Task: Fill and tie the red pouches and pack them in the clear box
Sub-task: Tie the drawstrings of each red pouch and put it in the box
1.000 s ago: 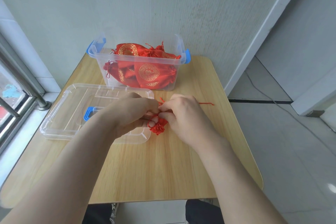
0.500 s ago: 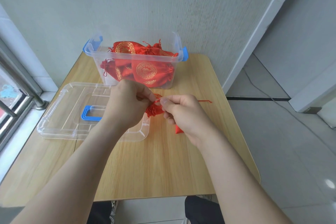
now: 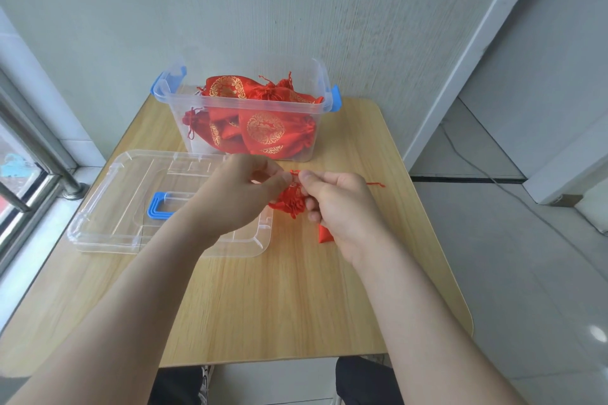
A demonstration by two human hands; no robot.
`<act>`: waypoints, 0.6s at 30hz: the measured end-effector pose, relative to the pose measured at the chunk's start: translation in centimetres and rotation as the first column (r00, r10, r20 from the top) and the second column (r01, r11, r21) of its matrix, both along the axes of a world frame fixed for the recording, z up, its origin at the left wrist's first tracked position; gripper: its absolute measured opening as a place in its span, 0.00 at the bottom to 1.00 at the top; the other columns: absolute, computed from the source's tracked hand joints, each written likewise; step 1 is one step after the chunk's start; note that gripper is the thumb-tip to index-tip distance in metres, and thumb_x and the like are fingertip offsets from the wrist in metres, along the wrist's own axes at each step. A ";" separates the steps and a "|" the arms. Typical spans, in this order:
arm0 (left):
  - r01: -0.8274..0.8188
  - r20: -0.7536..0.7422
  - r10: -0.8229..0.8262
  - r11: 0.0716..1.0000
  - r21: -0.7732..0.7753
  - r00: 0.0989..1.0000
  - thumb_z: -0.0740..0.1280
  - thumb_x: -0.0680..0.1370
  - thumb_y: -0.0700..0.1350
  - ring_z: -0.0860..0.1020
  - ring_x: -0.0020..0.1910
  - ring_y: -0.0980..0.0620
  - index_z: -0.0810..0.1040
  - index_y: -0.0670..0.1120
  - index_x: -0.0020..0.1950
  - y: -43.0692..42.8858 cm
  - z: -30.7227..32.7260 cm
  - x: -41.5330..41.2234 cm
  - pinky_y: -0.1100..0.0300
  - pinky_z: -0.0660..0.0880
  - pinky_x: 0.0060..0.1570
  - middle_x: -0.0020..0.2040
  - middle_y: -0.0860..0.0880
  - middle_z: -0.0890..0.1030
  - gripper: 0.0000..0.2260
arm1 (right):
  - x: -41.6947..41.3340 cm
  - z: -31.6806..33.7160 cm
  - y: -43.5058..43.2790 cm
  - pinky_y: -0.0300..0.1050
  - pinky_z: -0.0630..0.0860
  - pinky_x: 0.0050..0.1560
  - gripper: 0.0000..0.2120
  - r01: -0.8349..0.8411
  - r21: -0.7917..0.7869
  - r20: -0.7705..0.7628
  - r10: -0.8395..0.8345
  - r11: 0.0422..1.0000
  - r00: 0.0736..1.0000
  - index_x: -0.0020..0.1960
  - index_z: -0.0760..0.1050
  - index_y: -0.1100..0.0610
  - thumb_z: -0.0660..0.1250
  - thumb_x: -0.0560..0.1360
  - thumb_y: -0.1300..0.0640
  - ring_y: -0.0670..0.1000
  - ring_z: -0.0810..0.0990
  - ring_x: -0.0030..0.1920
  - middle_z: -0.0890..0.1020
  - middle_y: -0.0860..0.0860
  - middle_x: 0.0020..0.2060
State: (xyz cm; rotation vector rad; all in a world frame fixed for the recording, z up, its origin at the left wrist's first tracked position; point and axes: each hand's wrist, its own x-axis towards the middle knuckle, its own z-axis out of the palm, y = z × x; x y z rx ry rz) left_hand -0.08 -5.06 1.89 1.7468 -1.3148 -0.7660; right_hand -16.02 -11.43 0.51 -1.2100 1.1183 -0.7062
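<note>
A small red fabric pouch (image 3: 291, 201) is held just above the pale wooden table (image 3: 279, 306), in front of the clear plastic box (image 3: 324, 84) and at the right end of the clear plastic lid (image 3: 108, 207). Its long axis runs slantwise: the gathered, ruffled mouth points up and away toward the box, while the body trails down to the right toward the person. Only one bottom corner shows past the right hand (image 3: 342, 207). The left hand (image 3: 237, 197) and the right hand meet at the pouch's neck, each with thumb and forefinger tips pressed narrowly together on the red drawstring cord (image 3: 375, 184). One loose end of the cord trails off to the right behind the right knuckles. The right hand's lower fingers curl against the ruffled mouth. Most of the pouch's body is hidden under the right hand, so its filling cannot be seen, and whether a knot is formed is too small to make out. Inside the box lie red pouches with gold round emblems (image 3: 266, 131), heaped up to the rim. The lid lies flat with its blue handle (image 3: 158, 207) partly covered by the left wrist. Both forearms are cut off by the bottom edge.
</note>
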 end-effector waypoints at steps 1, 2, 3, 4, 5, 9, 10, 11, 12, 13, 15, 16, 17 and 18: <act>-0.029 -0.021 0.029 1.000 -0.004 0.999 0.70 0.84 0.49 0.86 0.43 0.53 0.85 0.46 0.47 0.0 0.0 0.1 0.57 0.79 0.44 0.42 0.49 0.87 0.10 | 0.0 0.1 0.0 0.40 0.73 0.36 0.07 0.002 -0.006 -0.008 -0.002 1.000 1.000 0.49 0.87 0.55 0.71 0.83 0.55 0.46 0.74 0.35 0.80 0.49 0.35; -0.065 -0.057 0.065 0.998 -0.005 0.996 0.70 0.84 0.49 0.86 0.43 0.51 0.85 0.46 0.48 0.0 0.0 0.2 0.54 0.81 0.45 0.43 0.48 0.87 0.10 | -0.1 0.1 0.1 0.40 0.74 0.37 0.07 -0.006 -0.024 -0.026 0.005 1.000 1.000 0.49 0.87 0.54 0.71 0.83 0.54 0.46 0.75 0.35 0.80 0.48 0.35; -0.107 -0.107 0.106 0.994 0.000 0.989 0.70 0.83 0.50 0.87 0.44 0.50 0.86 0.47 0.48 0.0 0.1 0.3 0.52 0.83 0.47 0.44 0.48 0.88 0.09 | -0.2 0.1 0.1 0.40 0.75 0.39 0.07 -0.024 -0.054 -0.054 0.022 0.998 0.998 0.50 0.88 0.53 0.71 0.83 0.54 0.44 0.76 0.34 0.81 0.46 0.34; -0.153 -0.161 0.153 0.988 0.011 0.975 0.71 0.83 0.51 0.87 0.43 0.50 0.86 0.47 0.49 0.0 0.1 0.3 0.50 0.84 0.48 0.44 0.48 0.88 0.09 | -0.4 0.1 0.1 0.39 0.76 0.41 0.07 -0.051 -0.090 -0.087 0.043 0.995 0.995 0.51 0.88 0.52 0.71 0.83 0.53 0.42 0.77 0.34 0.82 0.44 0.33; -0.198 -0.209 0.199 0.980 0.027 0.957 0.71 0.83 0.51 0.87 0.43 0.50 0.86 0.46 0.50 0.0 0.2 0.4 0.50 0.84 0.48 0.44 0.48 0.88 0.09 | -0.5 0.1 0.0 0.38 0.76 0.41 0.06 -0.079 -0.127 -0.120 0.064 0.989 0.991 0.52 0.88 0.51 0.72 0.82 0.53 0.40 0.78 0.33 0.83 0.41 0.32; -0.322 -0.383 0.341 0.940 0.116 0.858 0.70 0.84 0.50 0.88 0.42 0.51 0.87 0.46 0.51 0.1 0.8 0.5 0.55 0.86 0.46 0.46 0.47 0.89 0.10 | -0.8 -0.1 0.0 0.35 0.75 0.41 0.05 -0.132 -0.264 -0.260 0.062 0.955 0.964 0.50 0.87 0.48 0.72 0.82 0.53 0.38 0.81 0.35 0.83 0.38 0.31; -0.338 -0.435 0.363 0.931 0.138 0.824 0.70 0.84 0.50 0.88 0.44 0.51 0.87 0.47 0.52 0.2 0.9 0.6 0.55 0.86 0.46 0.47 0.48 0.89 0.09 | -0.8 -0.2 -0.1 0.35 0.75 0.40 0.06 -0.140 -0.297 -0.321 0.039 0.944 0.946 0.48 0.87 0.49 0.72 0.82 0.54 0.40 0.82 0.36 0.84 0.40 0.34; -0.347 -0.497 0.379 0.924 0.160 0.781 0.70 0.84 0.49 0.88 0.46 0.50 0.87 0.47 0.54 0.2 1.1 0.8 0.56 0.86 0.45 0.48 0.48 0.89 0.09 | -0.9 -0.2 -0.2 0.37 0.75 0.38 0.07 -0.153 -0.318 -0.393 0.017 0.936 0.919 0.48 0.87 0.50 0.71 0.82 0.55 0.43 0.82 0.37 0.84 0.42 0.35; -0.346 -0.569 0.384 0.921 0.178 0.728 0.69 0.84 0.49 0.88 0.46 0.51 0.87 0.47 0.55 0.2 1.2 0.9 0.57 0.85 0.44 0.49 0.49 0.89 0.08 | -1.1 -0.3 -0.2 0.39 0.76 0.37 0.08 -0.170 -0.322 -0.466 0.000 0.931 0.885 0.48 0.88 0.53 0.71 0.82 0.55 0.46 0.82 0.37 0.85 0.45 0.36; -0.332 -0.638 0.376 0.923 0.195 0.672 0.69 0.84 0.48 0.88 0.45 0.53 0.87 0.47 0.56 0.3 1.4 0.9 0.58 0.84 0.43 0.50 0.49 0.89 0.08 | -1.2 -0.3 -0.3 0.41 0.77 0.37 0.10 -0.190 -0.318 -0.529 -0.007 0.929 0.848 0.47 0.88 0.56 0.70 0.82 0.55 0.49 0.83 0.36 0.85 0.48 0.36; -0.276 -0.705 0.345 0.937 0.216 0.620 0.68 0.85 0.46 0.85 0.39 0.54 0.86 0.45 0.57 0.3 1.6 0.9 0.60 0.83 0.39 0.50 0.49 0.89 0.08 | -1.4 -0.5 -0.4 0.44 0.80 0.37 0.12 -0.230 -0.309 -0.616 -0.010 0.923 0.787 0.47 0.87 0.60 0.68 0.82 0.56 0.54 0.84 0.36 0.86 0.54 0.36; -0.258 -0.680 0.338 0.941 0.220 0.650 0.67 0.86 0.45 0.82 0.36 0.54 0.85 0.43 0.56 0.2 1.5 0.7 0.59 0.83 0.37 0.48 0.48 0.88 0.09 | -1.4 -0.5 -0.3 0.43 0.79 0.35 0.11 -0.245 -0.308 -0.641 -0.010 0.919 0.768 0.46 0.86 0.59 0.68 0.82 0.57 0.54 0.84 0.37 0.86 0.54 0.37; -0.263 -0.614 0.343 0.939 0.221 0.711 0.65 0.87 0.43 0.81 0.34 0.53 0.84 0.42 0.55 0.1 1.3 0.6 0.58 0.83 0.36 0.45 0.46 0.87 0.09 | -1.3 -0.5 -0.2 0.42 0.77 0.34 0.10 -0.257 -0.309 -0.651 -0.007 0.915 0.759 0.46 0.86 0.56 0.67 0.82 0.58 0.53 0.84 0.37 0.86 0.52 0.38; -0.282 -0.506 0.352 0.936 0.212 0.787 0.63 0.87 0.42 0.80 0.33 0.51 0.83 0.40 0.54 0.0 1.1 0.5 0.56 0.84 0.35 0.43 0.44 0.84 0.10 | -1.3 -0.4 -0.1 0.40 0.75 0.32 0.09 -0.276 -0.309 -0.654 0.008 0.910 0.757 0.47 0.85 0.55 0.66 0.81 0.60 0.51 0.84 0.38 0.85 0.50 0.41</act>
